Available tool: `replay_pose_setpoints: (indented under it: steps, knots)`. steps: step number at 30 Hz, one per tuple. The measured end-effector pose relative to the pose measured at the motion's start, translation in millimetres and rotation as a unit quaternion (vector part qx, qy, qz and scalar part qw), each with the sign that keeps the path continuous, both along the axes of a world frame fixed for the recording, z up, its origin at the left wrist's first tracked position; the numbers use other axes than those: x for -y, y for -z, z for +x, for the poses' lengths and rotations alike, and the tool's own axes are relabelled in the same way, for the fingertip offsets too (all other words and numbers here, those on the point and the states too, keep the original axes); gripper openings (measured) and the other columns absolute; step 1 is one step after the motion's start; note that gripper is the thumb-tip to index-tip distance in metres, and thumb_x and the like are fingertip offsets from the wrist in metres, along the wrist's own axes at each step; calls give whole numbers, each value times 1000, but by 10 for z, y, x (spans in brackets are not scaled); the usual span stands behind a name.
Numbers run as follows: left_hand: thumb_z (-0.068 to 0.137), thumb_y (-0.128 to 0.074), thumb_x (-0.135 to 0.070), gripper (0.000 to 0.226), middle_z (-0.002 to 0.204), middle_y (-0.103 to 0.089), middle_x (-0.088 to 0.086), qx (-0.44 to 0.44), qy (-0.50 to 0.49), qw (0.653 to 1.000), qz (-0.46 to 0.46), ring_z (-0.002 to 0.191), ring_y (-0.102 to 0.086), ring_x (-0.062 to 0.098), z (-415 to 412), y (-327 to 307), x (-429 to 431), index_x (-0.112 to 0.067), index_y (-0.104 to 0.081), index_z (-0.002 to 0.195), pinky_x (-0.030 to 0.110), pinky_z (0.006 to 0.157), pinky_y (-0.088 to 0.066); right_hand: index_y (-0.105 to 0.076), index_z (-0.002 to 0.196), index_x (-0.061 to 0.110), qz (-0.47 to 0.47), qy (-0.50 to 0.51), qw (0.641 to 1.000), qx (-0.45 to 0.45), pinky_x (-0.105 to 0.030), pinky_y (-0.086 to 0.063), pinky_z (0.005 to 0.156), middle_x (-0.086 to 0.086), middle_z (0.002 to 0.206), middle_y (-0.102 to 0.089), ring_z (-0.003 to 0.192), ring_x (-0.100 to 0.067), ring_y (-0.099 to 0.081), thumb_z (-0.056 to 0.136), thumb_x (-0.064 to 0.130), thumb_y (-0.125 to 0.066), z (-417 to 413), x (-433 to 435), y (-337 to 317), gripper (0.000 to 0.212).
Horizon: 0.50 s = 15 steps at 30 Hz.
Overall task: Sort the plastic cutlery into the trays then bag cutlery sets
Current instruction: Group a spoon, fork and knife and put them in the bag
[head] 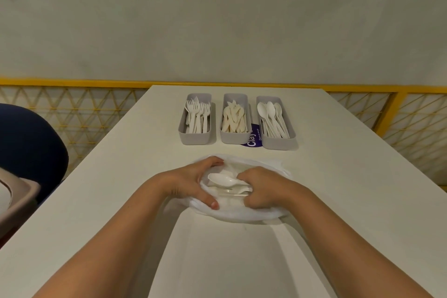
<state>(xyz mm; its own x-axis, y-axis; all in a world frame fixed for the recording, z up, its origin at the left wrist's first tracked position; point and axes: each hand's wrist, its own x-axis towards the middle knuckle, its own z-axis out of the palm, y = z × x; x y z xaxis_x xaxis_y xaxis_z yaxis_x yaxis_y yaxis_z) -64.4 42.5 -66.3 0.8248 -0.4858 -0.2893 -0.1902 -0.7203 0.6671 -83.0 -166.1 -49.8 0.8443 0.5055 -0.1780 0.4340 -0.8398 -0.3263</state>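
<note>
White plastic bag (242, 213) gripped by left hand (193, 182); right hand (262, 187) fingers pinch a spoon (221, 178).

Canteen-like workspace, plain white table (96, 201), yellow lattice railing (72, 109) (bare wall (217, 19) behind)

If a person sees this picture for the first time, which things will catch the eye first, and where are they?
First, near the middle, the left hand and right hand hold open a thin white plastic bag with a white plastic spoon at its mouth. Behind it, three grey rectangular trays stand in a row: white forks left, cream knives middle, white spoons right.
</note>
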Motion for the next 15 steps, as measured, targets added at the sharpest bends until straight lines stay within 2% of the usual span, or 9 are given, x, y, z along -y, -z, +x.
replay_pose_setpoints:
  steps: [4, 5, 7, 9, 12, 15]
  knots:
    - [50, -82, -49, 97, 135, -37, -22, -3, -5, 1000, -8, 127, -38, 7, 12, 4, 4, -45, -31, 133, 29, 110, -33, -51, 80, 16, 45, -12, 999, 28, -28, -39, 69, 3, 85, -54, 82, -17, -51, 78, 13, -59, 9, 74, 35, 9]
    - [55, -84, -42, 89, 132, -40, -22, -4, -8, 1000, -18, 124, -40, 5, 9, -2, 11, -45, -36, 130, 27, 108, -34, -55, 85, 17, 69, -8, 997, 37, -26, -38, 69, 3, 87, -56, 83, -17, -52, 78, 14, -59, 13, 104, 42, 8]
    - [67, -83, -28, 66, 122, -50, -24, -17, -18, 998, -55, 113, -49, 0, -11, -8, 29, -44, -47, 119, 21, 99, -38, -60, 102, 18, 96, 6, 994, 49, -27, -41, 73, 1, 96, -63, 89, -18, -56, 81, 16, -59, 27, 155, 52, 21]
    - [74, -79, -21, 42, 111, -64, -17, -34, -34, 991, -123, 101, -60, 3, -27, -2, 29, -40, -61, 107, 17, 87, -44, -60, 111, 20, 120, 15, 991, 57, -29, -42, 76, 0, 102, -66, 92, -18, -58, 82, 17, -58, 44, 205, 57, 29]
    - [70, -80, -29, 5, 77, -72, -8, -49, -84, 971, -217, 71, -66, 5, -65, -1, 13, -30, -75, 73, 13, 66, -47, -61, 93, 11, 203, 16, 978, 41, -28, -38, 67, -4, 84, -64, 76, -15, -54, 79, 9, -59, 77, 250, 79, 14]
    - [67, -78, -27, 19, 52, -64, -8, -92, -111, 955, -260, 48, -60, 3, -70, -32, 20, -20, -71, 50, 10, 49, -44, -57, 84, 0, 250, 39, 967, 22, -25, -32, 61, -8, 74, -56, 65, -11, -46, 79, 4, -58, 96, 282, 71, 7]
